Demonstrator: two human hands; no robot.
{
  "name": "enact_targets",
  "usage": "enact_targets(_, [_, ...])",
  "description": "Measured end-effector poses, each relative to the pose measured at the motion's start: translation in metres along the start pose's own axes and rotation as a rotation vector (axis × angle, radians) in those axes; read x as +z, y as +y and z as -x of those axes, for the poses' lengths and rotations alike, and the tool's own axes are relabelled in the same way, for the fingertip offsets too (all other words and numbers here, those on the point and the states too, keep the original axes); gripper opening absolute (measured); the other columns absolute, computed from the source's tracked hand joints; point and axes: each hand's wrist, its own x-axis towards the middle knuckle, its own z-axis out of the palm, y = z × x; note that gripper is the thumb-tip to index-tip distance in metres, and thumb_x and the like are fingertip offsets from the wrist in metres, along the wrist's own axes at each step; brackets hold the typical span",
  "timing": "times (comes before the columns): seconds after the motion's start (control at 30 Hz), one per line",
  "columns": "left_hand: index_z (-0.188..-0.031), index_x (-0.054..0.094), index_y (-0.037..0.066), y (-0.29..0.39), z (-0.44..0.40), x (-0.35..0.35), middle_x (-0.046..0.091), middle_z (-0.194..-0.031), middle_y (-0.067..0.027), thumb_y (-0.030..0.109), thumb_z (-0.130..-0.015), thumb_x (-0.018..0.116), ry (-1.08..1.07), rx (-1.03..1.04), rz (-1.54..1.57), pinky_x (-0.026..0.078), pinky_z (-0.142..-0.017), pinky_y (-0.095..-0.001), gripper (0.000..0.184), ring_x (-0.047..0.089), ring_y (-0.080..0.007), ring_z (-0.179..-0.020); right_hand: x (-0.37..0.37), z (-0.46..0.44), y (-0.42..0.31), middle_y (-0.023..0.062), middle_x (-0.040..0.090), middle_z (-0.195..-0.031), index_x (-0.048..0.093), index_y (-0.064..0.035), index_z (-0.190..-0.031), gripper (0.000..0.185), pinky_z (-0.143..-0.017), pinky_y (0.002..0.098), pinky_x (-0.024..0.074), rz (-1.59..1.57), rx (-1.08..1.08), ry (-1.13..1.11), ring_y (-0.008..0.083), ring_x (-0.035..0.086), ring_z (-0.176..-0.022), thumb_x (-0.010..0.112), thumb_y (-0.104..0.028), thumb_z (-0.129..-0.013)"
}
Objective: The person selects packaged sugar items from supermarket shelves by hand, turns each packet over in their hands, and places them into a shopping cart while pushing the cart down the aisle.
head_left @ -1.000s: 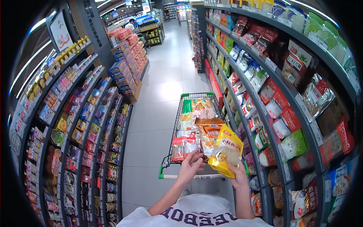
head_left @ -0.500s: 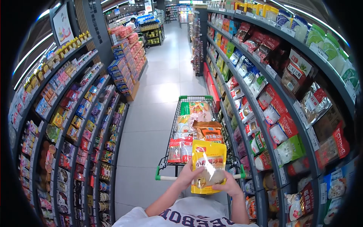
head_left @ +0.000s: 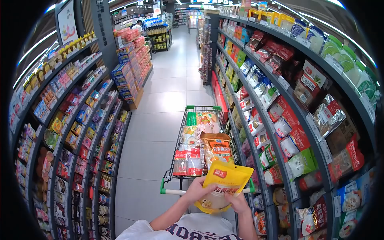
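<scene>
A yellow pouch of rock sugar (head_left: 228, 177) with a clear window is tilted in front of my body, above the cart handle. My left hand (head_left: 195, 190) grips its left edge, fingers partly behind it. On its lower right side, my right hand (head_left: 239, 203) is closed with the thumb on the front. Just beyond the pouch is the shopping cart (head_left: 173, 192), with a green and white handle. Inside it lie an orange-brown oatmeal bag (head_left: 217, 149), red-topped clear packs (head_left: 188, 163) and other bags farther forward.
Close on the right, a tall shelf (head_left: 294, 98) carries bagged goods and jars. To the left stands a shelf of small snack packs (head_left: 76, 138). Stacked boxes (head_left: 125, 76) stand farther along the tiled aisle (head_left: 160, 104). A person (head_left: 138, 26) is in the distance.
The pouch has tipped clockwise and moved slightly lower and to the right, still held by both hands. My view has shifted a little, showing more of the oatmeal bag.
</scene>
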Motion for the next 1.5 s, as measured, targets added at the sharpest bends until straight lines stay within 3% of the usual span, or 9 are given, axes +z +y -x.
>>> enact_targets(0.33, [-0.142,0.053,0.001,-0.022,-0.008,0.012,0.064,-0.133,-0.0084,0.018,-0.099,0.066,0.09,0.015,0.132,0.053,-0.094,-0.0315,0.048,0.063,-0.0143,-0.115,-0.001,-0.001,-0.003,0.0107,0.063,-0.133,0.049,-0.002,-0.142,0.051,-0.103,0.0382,0.0493,-0.023,-0.06,0.249,0.0228,0.063,-0.119,0.067,-0.008,-0.094])
enact_targets(0.43, [-0.148,0.047,0.003,-0.018,-0.01,0.003,0.059,-0.142,-0.0101,0.02,-0.103,0.061,0.078,0.055,-0.03,0.054,-0.095,-0.0315,0.051,0.061,-0.0164,-0.121,-0.009,-0.008,-0.001,0.0108,0.062,-0.133,0.048,-0.0006,-0.142,0.05,-0.102,0.038,0.0504,-0.395,-0.06,0.409,0.022,0.063,-0.118,0.066,-0.004,-0.095])
enact_targets(0.57, [-0.151,0.044,0.005,-0.003,-0.005,-0.001,0.057,-0.145,-0.0104,0.025,-0.105,0.056,0.086,-0.11,0.074,0.054,-0.094,-0.0317,0.051,0.062,-0.0175,-0.12,-0.016,0.003,-0.001,0.0122,0.061,-0.135,0.046,-0.0019,-0.143,0.047,-0.103,0.0412,0.0512,-0.126,-0.044,0.22,0.0254,0.062,-0.121,0.061,-0.012,-0.1])
enact_targets(0.77, [-0.152,0.042,0.007,-0.009,-0.005,-0.003,0.056,-0.144,-0.0098,0.029,-0.106,0.055,0.062,-0.13,0.059,0.055,-0.093,-0.0312,0.053,0.064,-0.017,-0.115,-0.012,-0.001,0.003,0.0123,0.06,-0.136,0.044,-0.0018,-0.145,0.05,-0.104,0.0417,0.05,-0.258,-0.075,0.327,0.0262,0.062,-0.122,0.062,-0.01,-0.099])
enact_targets(0.87, [-0.153,0.041,0.006,-0.006,-0.003,-0.001,0.057,-0.143,-0.0096,0.029,-0.106,0.055,0.057,-0.152,0.089,0.054,-0.093,-0.0296,0.054,0.063,-0.0154,-0.113,-0.007,0.005,-0.01,0.0112,0.06,-0.135,0.047,-0.0018,-0.142,0.046,-0.103,0.0394,0.0505,-0.153,-0.033,0.176,0.0241,0.062,-0.121,0.061,-0.006,-0.099])
enact_targets(0.97, [-0.153,0.041,0.006,-0.005,-0.002,-0.002,0.057,-0.143,-0.009,0.029,-0.106,0.055,0.04,-0.146,0.104,0.053,-0.093,-0.029,0.054,0.062,-0.0136,-0.114,-0.004,-0.003,-0.009,0.0116,0.06,-0.135,0.046,-0.0019,-0.143,0.045,-0.103,0.0393,0.0502,-0.395,-0.033,0.347,0.0246,0.062,-0.121,0.06,-0.008,-0.1])
enact_targets(1.17, [-0.153,0.041,0.004,0.0,-0.002,0.003,0.056,-0.143,-0.0059,0.027,-0.107,0.053,0.066,-0.2,0.058,0.05,-0.099,-0.0295,0.053,0.058,-0.0127,-0.121,0.004,0.005,-0.009,0.0116,0.06,-0.136,0.046,-0.0026,-0.144,0.045,-0.105,0.0393,0.0492,-0.2,0.0,0.226,0.025,0.061,-0.121,0.059,-0.008,-0.101])
enact_targets(1.27, [-0.152,0.042,0.003,-0.012,-0.002,0.001,0.056,-0.142,-0.0047,0.026,-0.107,0.053,0.035,-0.115,0.052,0.046,-0.104,-0.029,0.052,0.055,-0.0127,-0.124,-0.001,-0.005,0.01,0.0115,0.059,-0.137,0.046,-0.0025,-0.144,0.047,-0.105,0.0387,0.0489,-0.456,-0.015,0.338,0.0247,0.061,-0.122,0.061,-0.007,-0.099])
enact_targets(1.5, [-0.152,0.042,0.002,-0.012,-0.004,-0.002,0.057,-0.141,-0.0066,0.023,-0.106,0.053,0.043,-0.166,0.04,0.044,-0.107,-0.0297,0.051,0.054,-0.0128,-0.126,0.005,0.002,0.006,0.0124,0.058,-0.139,0.042,-0.0033,-0.147,0.051,-0.107,0.0417,0.0478,-0.306,0.035,0.267,0.0258,0.059,-0.125,0.059,-0.006,-0.099])
